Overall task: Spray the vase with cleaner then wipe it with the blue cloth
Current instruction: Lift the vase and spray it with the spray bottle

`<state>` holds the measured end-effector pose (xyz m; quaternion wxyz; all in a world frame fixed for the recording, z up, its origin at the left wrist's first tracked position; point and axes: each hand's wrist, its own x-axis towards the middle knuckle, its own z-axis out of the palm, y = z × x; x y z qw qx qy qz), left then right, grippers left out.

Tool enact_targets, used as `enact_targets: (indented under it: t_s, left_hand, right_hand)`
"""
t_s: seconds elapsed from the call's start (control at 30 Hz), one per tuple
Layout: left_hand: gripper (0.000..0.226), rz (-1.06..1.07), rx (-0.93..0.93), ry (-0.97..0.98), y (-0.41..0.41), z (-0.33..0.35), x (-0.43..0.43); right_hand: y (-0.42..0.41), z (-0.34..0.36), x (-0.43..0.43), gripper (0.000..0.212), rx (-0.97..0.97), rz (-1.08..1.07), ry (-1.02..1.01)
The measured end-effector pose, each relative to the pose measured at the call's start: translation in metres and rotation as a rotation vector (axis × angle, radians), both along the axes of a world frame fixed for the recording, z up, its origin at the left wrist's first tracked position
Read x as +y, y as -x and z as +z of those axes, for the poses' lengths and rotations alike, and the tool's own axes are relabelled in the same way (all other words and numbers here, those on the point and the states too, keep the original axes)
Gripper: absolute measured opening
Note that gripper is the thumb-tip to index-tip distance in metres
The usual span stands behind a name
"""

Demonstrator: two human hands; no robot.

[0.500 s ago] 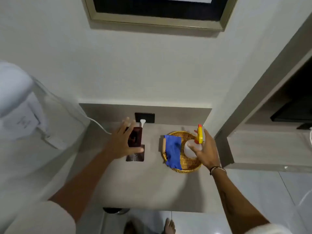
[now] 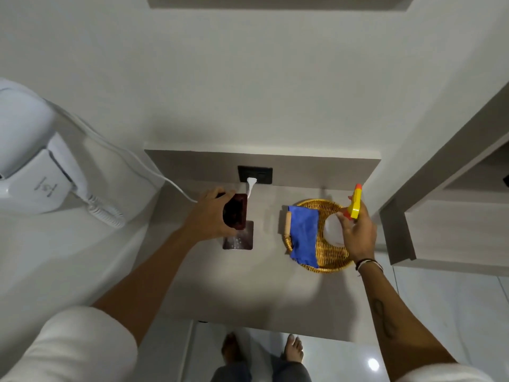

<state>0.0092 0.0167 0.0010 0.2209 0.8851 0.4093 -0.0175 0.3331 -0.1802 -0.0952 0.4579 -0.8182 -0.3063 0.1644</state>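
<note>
Since half second ago: left hand [image 2: 212, 216] goes from spread fingers beside vase [image 2: 235, 213] to fingers wrapped round it; vase looks tipped, maybe lifted, above dark reflective patch on counter [image 2: 220, 285]. Right hand [image 2: 358, 232] grips spray bottle [image 2: 341, 224] over basket [image 2: 330, 260], yellow nozzle pointing up, not at vase. Blue cloth [image 2: 303, 232] draped across basket, untouched. Judgement: both items secured; spraying not yet begun, bottle needs aiming at vase.

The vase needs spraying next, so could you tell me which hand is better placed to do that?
Right: the right hand already grips the spray bottle, while the left hand holds the vase.
</note>
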Motion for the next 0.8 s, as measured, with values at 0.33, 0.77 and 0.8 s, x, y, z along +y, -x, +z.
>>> enact_targets:
  t_s: [0.33, 0.77, 0.8]
  left_hand:
    - [0.099, 0.139, -0.357, 0.213, 0.08, -0.033, 0.016]
    - [0.107, 0.031, -0.45, 0.328, 0.126, -0.061, 0.038]
    - [0.107, 0.024, -0.452, 0.319, 0.126, -0.062, 0.038]
  right_hand:
    - [0.064, 0.081, -0.004, 0.041, 0.107, 0.258, -0.218]
    - [0.199, 0.059, 0.05, 0.051, 0.059, 0.815, 0.163]
    - [0.199, 0.061, 0.054, 0.051, 0.05, 0.809, 0.143]
